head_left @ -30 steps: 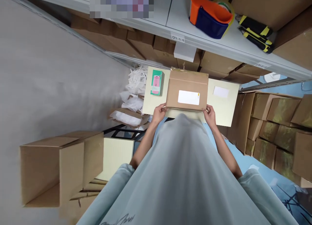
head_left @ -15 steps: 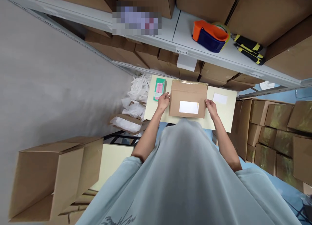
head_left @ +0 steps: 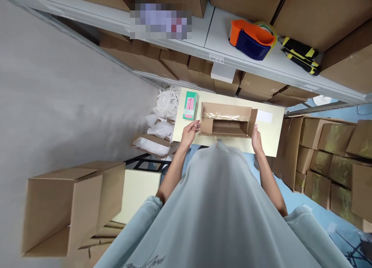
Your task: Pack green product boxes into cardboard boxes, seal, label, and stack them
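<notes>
A cardboard box (head_left: 226, 110) stands on the cream table in front of me, its open side towards me and its inside bare. Clear tape runs along its upper flap. My left hand (head_left: 190, 132) has its fingers closed at the box's left edge. On the other side my right hand (head_left: 256, 140) grips the right flap, thumb upward. Left of the box lies a green box with a pink picture (head_left: 190, 106). A white paper slip (head_left: 264, 116) lies to the right, partly behind the flap.
Above the table (head_left: 269, 142), a shelf holds an orange and blue tape dispenser (head_left: 252, 39) and black-yellow cutters (head_left: 302, 55). Stacked cartons (head_left: 328, 155) stand on the right. White paper shreds (head_left: 168, 105) are piled at left; a large open carton (head_left: 84, 206) stands lower left.
The cardboard box has been turned so its open side faces me; its white-labelled face is out of sight. Both hands moved slightly down and outward with it.
</notes>
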Demonstrator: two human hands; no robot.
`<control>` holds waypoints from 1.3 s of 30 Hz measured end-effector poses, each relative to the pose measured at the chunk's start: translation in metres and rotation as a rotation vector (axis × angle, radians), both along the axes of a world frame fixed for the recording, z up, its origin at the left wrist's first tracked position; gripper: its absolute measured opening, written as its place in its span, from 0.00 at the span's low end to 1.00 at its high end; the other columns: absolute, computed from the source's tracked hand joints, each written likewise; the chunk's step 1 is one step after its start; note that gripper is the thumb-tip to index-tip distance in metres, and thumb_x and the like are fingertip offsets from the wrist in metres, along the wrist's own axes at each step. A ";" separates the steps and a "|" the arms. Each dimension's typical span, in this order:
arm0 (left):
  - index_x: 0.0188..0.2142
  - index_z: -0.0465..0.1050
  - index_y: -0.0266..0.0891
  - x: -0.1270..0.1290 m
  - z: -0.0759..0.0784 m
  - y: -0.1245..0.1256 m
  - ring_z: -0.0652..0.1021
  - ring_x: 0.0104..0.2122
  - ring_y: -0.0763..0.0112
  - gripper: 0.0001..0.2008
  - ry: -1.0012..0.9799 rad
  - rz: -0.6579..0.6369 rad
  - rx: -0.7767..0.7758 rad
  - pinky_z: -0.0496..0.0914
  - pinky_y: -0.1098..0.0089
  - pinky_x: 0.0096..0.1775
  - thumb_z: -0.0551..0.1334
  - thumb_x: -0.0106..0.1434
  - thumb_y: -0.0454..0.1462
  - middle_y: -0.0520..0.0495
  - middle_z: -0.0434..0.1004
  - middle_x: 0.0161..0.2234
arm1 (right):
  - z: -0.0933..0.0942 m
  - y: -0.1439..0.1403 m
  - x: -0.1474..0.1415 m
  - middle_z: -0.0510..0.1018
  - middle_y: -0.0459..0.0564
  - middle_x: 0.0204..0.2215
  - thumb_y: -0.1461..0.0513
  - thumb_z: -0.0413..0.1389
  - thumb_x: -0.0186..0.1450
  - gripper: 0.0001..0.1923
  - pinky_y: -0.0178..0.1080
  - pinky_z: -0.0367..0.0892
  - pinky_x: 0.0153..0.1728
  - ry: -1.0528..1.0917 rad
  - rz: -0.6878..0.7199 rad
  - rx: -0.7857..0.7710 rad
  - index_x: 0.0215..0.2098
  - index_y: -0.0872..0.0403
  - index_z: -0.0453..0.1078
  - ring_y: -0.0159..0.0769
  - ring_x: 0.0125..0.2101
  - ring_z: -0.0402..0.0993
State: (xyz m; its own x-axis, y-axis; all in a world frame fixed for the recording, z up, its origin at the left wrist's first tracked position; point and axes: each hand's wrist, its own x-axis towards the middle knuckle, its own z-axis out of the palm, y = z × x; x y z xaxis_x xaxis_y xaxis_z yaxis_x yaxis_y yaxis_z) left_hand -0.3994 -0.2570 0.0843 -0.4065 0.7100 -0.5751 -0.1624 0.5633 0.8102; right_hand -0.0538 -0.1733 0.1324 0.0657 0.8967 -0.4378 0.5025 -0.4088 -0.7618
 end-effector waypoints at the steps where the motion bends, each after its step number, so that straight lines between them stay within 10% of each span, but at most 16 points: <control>1: 0.57 0.84 0.38 0.002 -0.002 0.000 0.87 0.56 0.52 0.27 -0.002 -0.008 -0.029 0.80 0.48 0.63 0.65 0.73 0.56 0.35 0.89 0.52 | -0.001 0.000 -0.001 0.68 0.47 0.26 0.20 0.37 0.70 0.42 0.54 0.78 0.46 -0.011 0.022 -0.027 0.29 0.44 0.59 0.49 0.36 0.72; 7: 0.53 0.83 0.38 0.003 0.018 0.005 0.85 0.58 0.50 0.28 0.142 -0.115 -0.062 0.78 0.52 0.64 0.62 0.75 0.60 0.34 0.89 0.54 | 0.011 0.010 -0.001 0.85 0.56 0.40 0.23 0.42 0.73 0.45 0.54 0.77 0.57 -0.006 0.130 -0.045 0.42 0.50 0.77 0.52 0.48 0.81; 12: 0.62 0.80 0.41 0.022 0.073 0.015 0.83 0.60 0.53 0.24 0.516 -0.111 0.158 0.79 0.58 0.62 0.69 0.73 0.50 0.37 0.83 0.63 | 0.041 0.015 -0.006 0.83 0.65 0.63 0.34 0.57 0.74 0.36 0.59 0.77 0.61 -0.158 0.114 0.361 0.63 0.52 0.77 0.57 0.59 0.81; 16: 0.55 0.85 0.43 0.054 0.097 0.038 0.86 0.55 0.54 0.16 0.440 -0.582 0.280 0.78 0.59 0.60 0.59 0.80 0.41 0.41 0.88 0.54 | 0.059 0.018 -0.034 0.86 0.60 0.60 0.47 0.50 0.83 0.24 0.55 0.77 0.63 -0.138 0.379 0.388 0.64 0.51 0.78 0.53 0.57 0.84; 21: 0.56 0.83 0.38 0.077 0.090 0.058 0.85 0.56 0.47 0.18 0.610 -1.062 -0.030 0.77 0.54 0.61 0.55 0.81 0.38 0.34 0.88 0.54 | 0.070 0.028 -0.060 0.85 0.63 0.63 0.59 0.52 0.82 0.21 0.53 0.75 0.64 -0.463 0.805 0.054 0.68 0.55 0.77 0.57 0.61 0.83; 31: 0.68 0.77 0.37 0.013 0.068 0.002 0.72 0.74 0.44 0.24 0.839 -0.767 0.143 0.65 0.41 0.77 0.57 0.80 0.45 0.34 0.79 0.69 | 0.060 0.031 -0.027 0.82 0.63 0.68 0.62 0.47 0.83 0.24 0.55 0.72 0.70 -0.463 0.906 0.029 0.69 0.57 0.78 0.56 0.68 0.79; 39: 0.63 0.81 0.40 0.019 0.046 -0.017 0.66 0.78 0.49 0.23 0.737 -0.716 0.221 0.65 0.43 0.78 0.51 0.81 0.41 0.40 0.79 0.69 | 0.037 0.060 -0.032 0.58 0.58 0.83 0.63 0.53 0.77 0.36 0.65 0.65 0.77 -0.399 0.919 0.256 0.82 0.57 0.61 0.60 0.77 0.67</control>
